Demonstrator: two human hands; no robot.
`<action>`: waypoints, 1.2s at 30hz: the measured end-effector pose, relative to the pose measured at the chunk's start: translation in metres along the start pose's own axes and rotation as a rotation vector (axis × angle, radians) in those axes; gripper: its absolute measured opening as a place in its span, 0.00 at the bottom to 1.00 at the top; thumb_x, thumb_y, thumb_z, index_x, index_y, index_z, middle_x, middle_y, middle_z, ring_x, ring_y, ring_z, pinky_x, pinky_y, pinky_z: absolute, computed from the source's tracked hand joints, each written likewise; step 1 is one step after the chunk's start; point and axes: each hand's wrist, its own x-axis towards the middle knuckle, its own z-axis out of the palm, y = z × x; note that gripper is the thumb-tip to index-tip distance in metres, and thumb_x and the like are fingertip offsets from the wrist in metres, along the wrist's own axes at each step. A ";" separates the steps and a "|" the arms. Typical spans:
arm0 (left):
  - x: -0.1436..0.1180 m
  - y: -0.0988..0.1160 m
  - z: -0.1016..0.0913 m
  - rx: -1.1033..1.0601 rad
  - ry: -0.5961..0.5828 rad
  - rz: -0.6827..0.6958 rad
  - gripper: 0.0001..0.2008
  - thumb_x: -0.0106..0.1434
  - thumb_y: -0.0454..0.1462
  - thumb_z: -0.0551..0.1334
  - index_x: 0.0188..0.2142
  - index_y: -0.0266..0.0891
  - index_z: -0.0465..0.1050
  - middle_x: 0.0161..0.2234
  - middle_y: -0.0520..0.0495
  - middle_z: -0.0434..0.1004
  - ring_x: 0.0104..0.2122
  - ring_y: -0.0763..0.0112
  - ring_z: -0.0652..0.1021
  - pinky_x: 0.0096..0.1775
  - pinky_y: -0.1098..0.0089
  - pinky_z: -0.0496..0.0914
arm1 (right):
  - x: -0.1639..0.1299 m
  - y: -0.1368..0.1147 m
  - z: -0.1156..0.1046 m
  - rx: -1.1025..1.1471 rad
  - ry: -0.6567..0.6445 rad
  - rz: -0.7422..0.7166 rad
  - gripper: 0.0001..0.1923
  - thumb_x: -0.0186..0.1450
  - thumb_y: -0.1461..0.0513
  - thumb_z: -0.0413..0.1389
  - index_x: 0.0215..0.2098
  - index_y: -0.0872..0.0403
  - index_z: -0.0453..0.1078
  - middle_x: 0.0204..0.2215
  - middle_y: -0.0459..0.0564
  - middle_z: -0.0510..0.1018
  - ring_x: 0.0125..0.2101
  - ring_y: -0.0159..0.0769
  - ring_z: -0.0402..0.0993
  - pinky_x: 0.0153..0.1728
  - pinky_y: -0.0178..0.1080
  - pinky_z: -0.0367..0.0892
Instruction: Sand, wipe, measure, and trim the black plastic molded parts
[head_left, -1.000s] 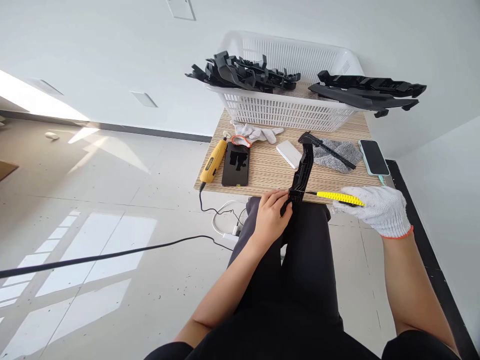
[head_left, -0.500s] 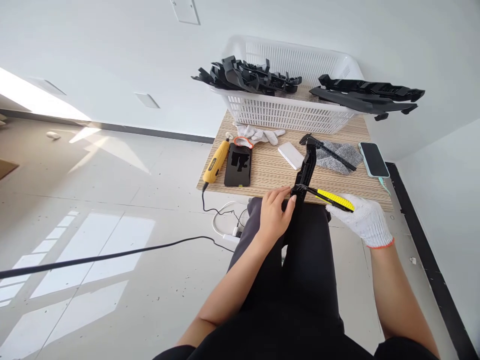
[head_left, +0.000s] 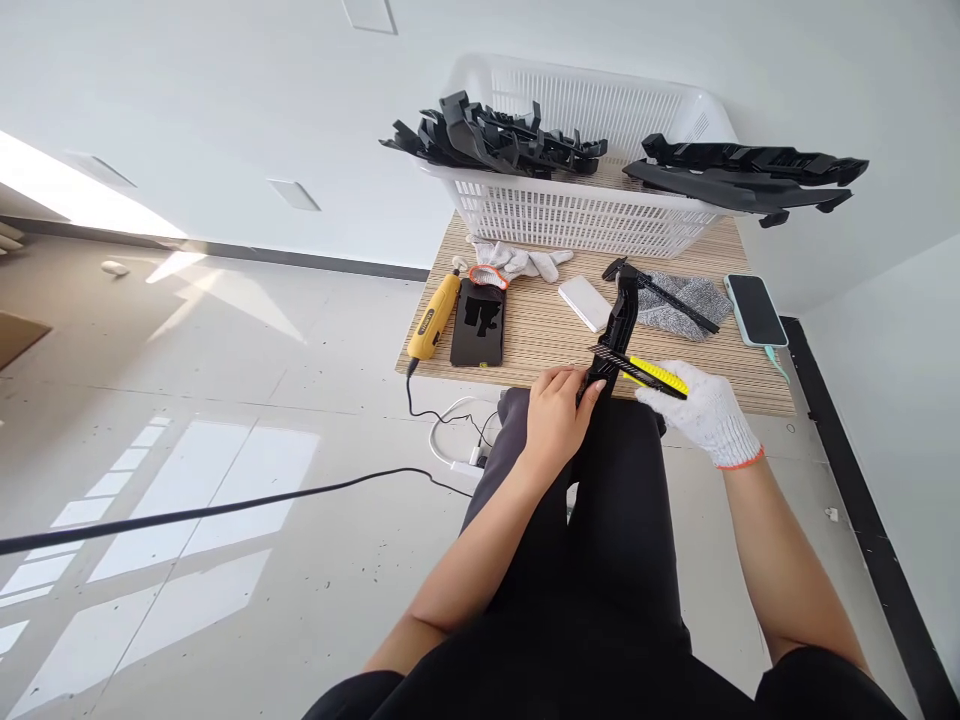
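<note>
My bare left hand [head_left: 556, 412] grips the near end of a long black plastic part [head_left: 618, 322] that leans up over the front edge of the small wooden table [head_left: 540, 335]. My right hand [head_left: 705, 412], in a white knit glove, holds a yellow utility knife [head_left: 651, 373] with its blade laid across the lower part of the black piece. Both hands sit just above my dark-trousered lap.
A white basket [head_left: 577, 215] at the back holds piles of black plastic parts [head_left: 495, 140], with more [head_left: 750, 175] on its right rim. On the table lie a yellow rotary tool [head_left: 433, 315], a black phone [head_left: 478, 322], white gloves [head_left: 517, 262], a white block [head_left: 585, 303], a grey cloth [head_left: 679, 297], another phone [head_left: 756, 310]. Cables [head_left: 450, 440] trail on the floor.
My right hand has moved left and up, swinging the knife from the part's near end to lie across it higher up. The left hand keeps its grip.
</note>
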 end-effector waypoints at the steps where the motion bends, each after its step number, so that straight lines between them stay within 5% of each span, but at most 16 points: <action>1: 0.000 0.000 0.000 0.003 -0.001 0.000 0.14 0.72 0.44 0.56 0.43 0.39 0.77 0.39 0.43 0.82 0.46 0.59 0.77 0.49 0.58 0.71 | -0.001 0.001 -0.001 -0.020 0.031 0.022 0.22 0.64 0.44 0.59 0.47 0.47 0.77 0.34 0.47 0.83 0.30 0.38 0.79 0.31 0.38 0.70; 9: 0.001 0.001 -0.002 -0.011 -0.012 -0.002 0.14 0.73 0.44 0.55 0.41 0.39 0.75 0.36 0.45 0.81 0.42 0.62 0.76 0.47 0.62 0.69 | -0.016 0.005 -0.003 -0.091 0.151 0.027 0.25 0.66 0.41 0.53 0.37 0.51 0.78 0.20 0.46 0.76 0.21 0.34 0.70 0.26 0.38 0.63; 17: 0.001 0.000 -0.002 -0.003 -0.022 -0.009 0.15 0.73 0.46 0.54 0.43 0.40 0.75 0.36 0.45 0.80 0.42 0.61 0.76 0.47 0.61 0.69 | -0.018 0.004 0.000 -0.065 0.123 0.056 0.24 0.66 0.41 0.53 0.34 0.51 0.76 0.18 0.44 0.72 0.19 0.31 0.65 0.25 0.38 0.61; 23: 0.002 0.000 -0.002 0.000 -0.024 -0.002 0.14 0.73 0.45 0.55 0.43 0.40 0.75 0.35 0.46 0.80 0.41 0.62 0.76 0.47 0.62 0.69 | -0.017 0.003 -0.002 -0.030 0.047 0.071 0.26 0.67 0.42 0.52 0.22 0.51 0.64 0.16 0.43 0.67 0.19 0.29 0.58 0.23 0.37 0.56; 36: 0.000 -0.001 -0.003 0.001 -0.028 0.007 0.14 0.73 0.45 0.55 0.43 0.40 0.75 0.37 0.45 0.80 0.44 0.62 0.76 0.48 0.62 0.69 | -0.010 0.000 -0.008 -0.029 -0.020 0.035 0.25 0.67 0.42 0.52 0.25 0.52 0.69 0.17 0.44 0.69 0.20 0.30 0.60 0.23 0.37 0.56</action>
